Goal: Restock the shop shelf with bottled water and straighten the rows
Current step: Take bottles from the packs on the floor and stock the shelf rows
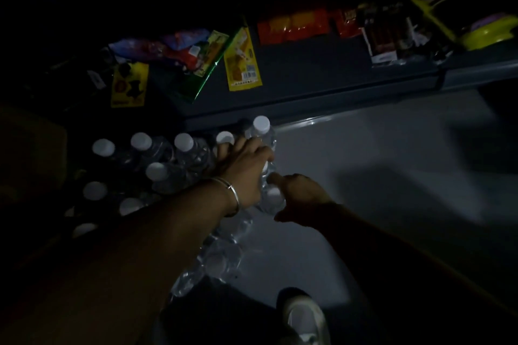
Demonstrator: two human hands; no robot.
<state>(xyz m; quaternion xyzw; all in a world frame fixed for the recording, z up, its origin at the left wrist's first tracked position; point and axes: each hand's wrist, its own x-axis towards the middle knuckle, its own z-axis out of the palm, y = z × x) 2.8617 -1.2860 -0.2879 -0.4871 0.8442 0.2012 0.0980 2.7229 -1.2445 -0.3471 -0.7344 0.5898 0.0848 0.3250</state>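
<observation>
Head view, dim: left hand (246, 165) is gripping the water bottle (262, 131) at the row's right end, just below the shelf edge (308, 112). Right hand (301, 196) is pinching a bottle cap (273, 197) just below it, other bottles (145, 148) standing left.

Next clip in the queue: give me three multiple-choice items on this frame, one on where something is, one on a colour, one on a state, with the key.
1. Where do the water bottles stand?
A. on the floor below the shelf
B. on the shelf among the snack packets
C. inside a trolley

2. What colour are the bottle caps?
A. blue
B. white
C. red

3. What is the left hand doing?
A. hanging idle
B. holding a snack packet
C. resting on the bottles

Key: 1 A, they stand beneath the shelf edge; 2 B, every visible cap is white; 3 C, it lies across the bottles, bracelet on its wrist.
</observation>
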